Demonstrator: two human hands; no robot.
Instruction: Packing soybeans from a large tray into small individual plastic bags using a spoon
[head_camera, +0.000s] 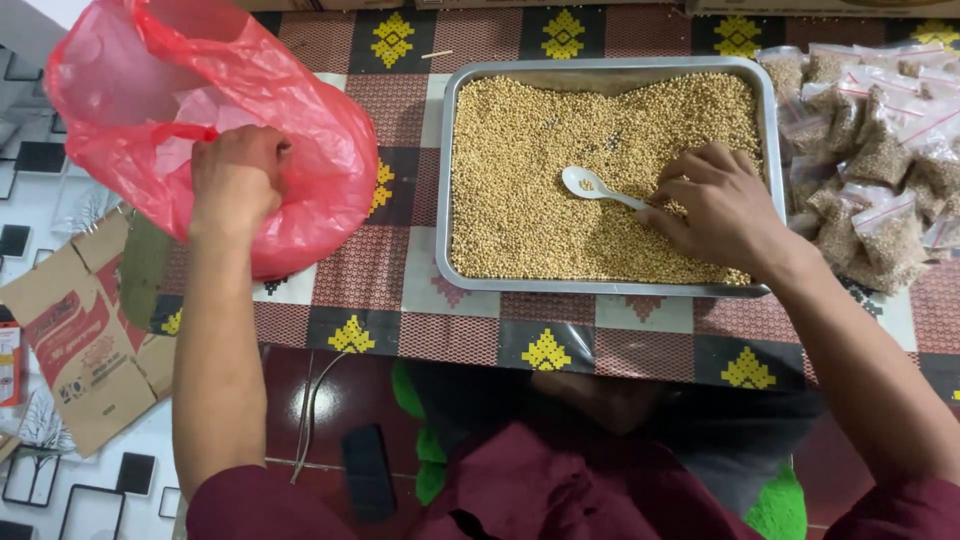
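The right hand (722, 205) pinches a white spoon (598, 186) whose bowl points to 10 o'clock over the grain (520, 170) in the steel tray (441, 180). At 9 o'clock of the tray, the left hand (236, 178) closes on the red bag (300, 130). Filled pouches (880, 150) lie at the tray's 3 o'clock.

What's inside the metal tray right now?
The rectangular metal tray is filled with small tan grains. A white plastic spoon, held by the right hand, rests on them. The tray's floor is covered by grain.
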